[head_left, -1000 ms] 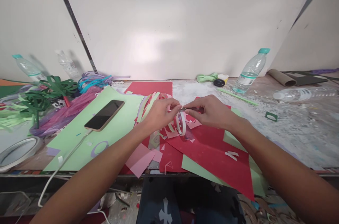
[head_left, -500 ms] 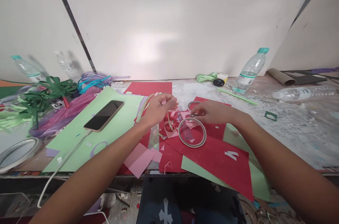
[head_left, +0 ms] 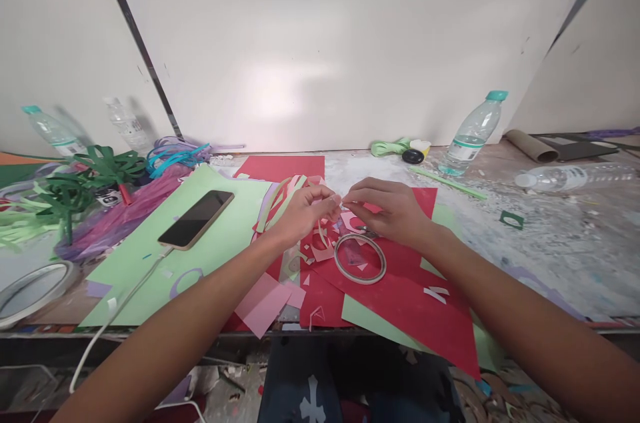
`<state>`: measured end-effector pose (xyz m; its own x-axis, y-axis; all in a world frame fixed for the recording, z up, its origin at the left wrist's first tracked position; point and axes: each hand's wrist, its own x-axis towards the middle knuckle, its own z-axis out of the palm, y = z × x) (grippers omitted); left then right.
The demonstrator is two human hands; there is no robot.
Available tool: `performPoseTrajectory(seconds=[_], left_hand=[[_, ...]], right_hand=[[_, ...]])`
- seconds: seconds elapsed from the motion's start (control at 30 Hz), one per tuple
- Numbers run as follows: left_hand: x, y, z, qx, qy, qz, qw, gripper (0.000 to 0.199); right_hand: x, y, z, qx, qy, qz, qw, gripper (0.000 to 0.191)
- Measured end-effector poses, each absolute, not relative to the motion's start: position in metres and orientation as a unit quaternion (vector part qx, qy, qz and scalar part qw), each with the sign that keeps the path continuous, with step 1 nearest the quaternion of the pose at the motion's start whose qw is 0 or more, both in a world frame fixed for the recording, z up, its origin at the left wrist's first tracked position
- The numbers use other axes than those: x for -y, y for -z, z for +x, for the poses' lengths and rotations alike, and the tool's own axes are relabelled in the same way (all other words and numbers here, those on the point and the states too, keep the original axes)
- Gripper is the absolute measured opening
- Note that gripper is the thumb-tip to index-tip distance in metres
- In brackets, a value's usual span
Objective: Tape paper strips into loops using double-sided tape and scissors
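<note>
My left hand (head_left: 311, 210) is closed in a pinch above the red paper, its fingertips close to those of my right hand; what they hold is too small to name. My right hand (head_left: 387, 210) reaches in from the right with thumb and index finger pinched at the same spot. Just below it, a roll of tape (head_left: 381, 268) lies on the red paper (head_left: 420, 296). Small pink scraps (head_left: 323, 251) are scattered under the hands. Folded paper strips (head_left: 277, 202) rest beside my left hand. Scissors seem partly hidden beneath my right hand.
A phone (head_left: 197, 219) with a white cable lies on green paper (head_left: 235, 210) to the left. Pink paper (head_left: 263, 302) sits at the front edge. A bottle (head_left: 470, 136) stands at the back right, another (head_left: 575, 176) lies down. Green paper tufts (head_left: 110, 166) are at left.
My right hand has moved left and its fingertips now meet those of my left hand. The roll of tape has shifted slightly left and down.
</note>
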<state>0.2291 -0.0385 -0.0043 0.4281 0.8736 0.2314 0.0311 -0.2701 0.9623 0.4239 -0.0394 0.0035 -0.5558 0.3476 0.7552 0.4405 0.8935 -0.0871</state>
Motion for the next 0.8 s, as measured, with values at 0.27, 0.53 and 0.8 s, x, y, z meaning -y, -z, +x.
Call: performPoseTrajectory(seconds=[0.27,0.53,0.8], left_hand=[[0.039,0.000,0.228,-0.340,-0.434,0.649,0.525,0.032],[0.041,0.001,0.230,-0.325,-0.418,0.682,0.504,0.029],[0.037,0.004,0.229,-0.305,-0.445,0.648,0.538,0.029]], right_hand=[[0.045,-0.007,0.423,0.875,0.038,-0.260,0.406,0.008],[0.043,-0.005,0.426,0.891,0.037,-0.281,0.355,0.014],[0.054,-0.012,0.418,0.859,-0.055,-0.315,0.399,0.009]])
